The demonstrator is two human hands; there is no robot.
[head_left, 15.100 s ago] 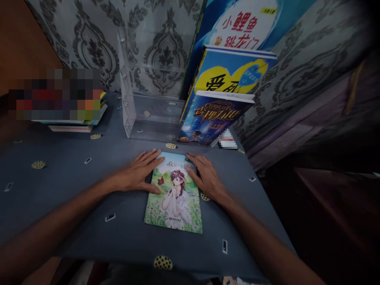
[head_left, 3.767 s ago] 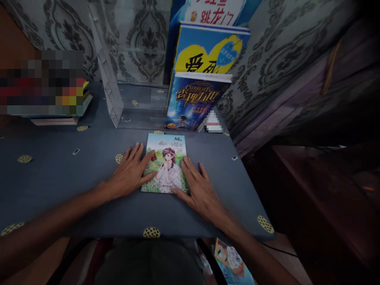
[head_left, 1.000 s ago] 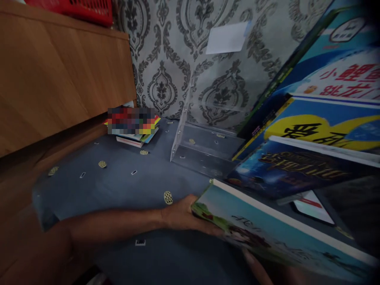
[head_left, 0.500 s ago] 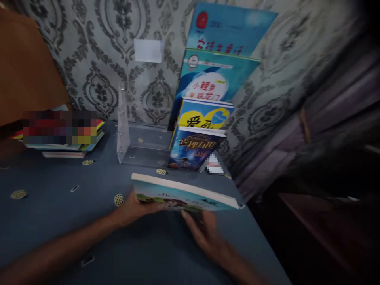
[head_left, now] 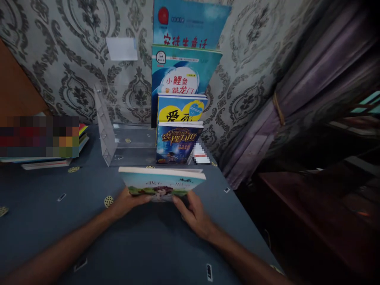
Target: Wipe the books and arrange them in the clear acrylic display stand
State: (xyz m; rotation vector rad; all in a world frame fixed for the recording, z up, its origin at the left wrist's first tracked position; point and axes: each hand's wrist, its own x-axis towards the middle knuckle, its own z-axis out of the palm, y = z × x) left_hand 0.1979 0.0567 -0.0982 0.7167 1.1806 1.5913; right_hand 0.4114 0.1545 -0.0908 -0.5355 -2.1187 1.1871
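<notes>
Between my two hands, a paperback book (head_left: pixel 160 183) with a light blue and green illustrated cover is held tilted above the table. My left hand (head_left: pixel 132 202) grips its left side, thumb across the cover. The right edge is in my right hand (head_left: pixel 192 209), with the thumb on the lower front; the fingers behind are hidden. Just beyond stands a clear acrylic stepped rack (head_left: pixel 103 126). On its right side several books rise in tiers: a dark blue one (head_left: pixel 178 144) in front, a yellow and blue one (head_left: pixel 181 109), then a teal one (head_left: pixel 185 71) and a blue one (head_left: pixel 190 23).
A stack of books (head_left: pixel 53 162), partly pixelated, lies at the left on the blue patterned tablecloth (head_left: pixel 133 253). A pixelated white item (head_left: pixel 201 154) sits right of the rack. Patterned wallpaper rises behind, and a tied curtain (head_left: pixel 264 122) hangs past the table's right edge.
The camera view has shifted right, so the rack and stack appear farther left. The book in my hands has levelled and now faces the rack more squarely. Both hands keep hold of it.
</notes>
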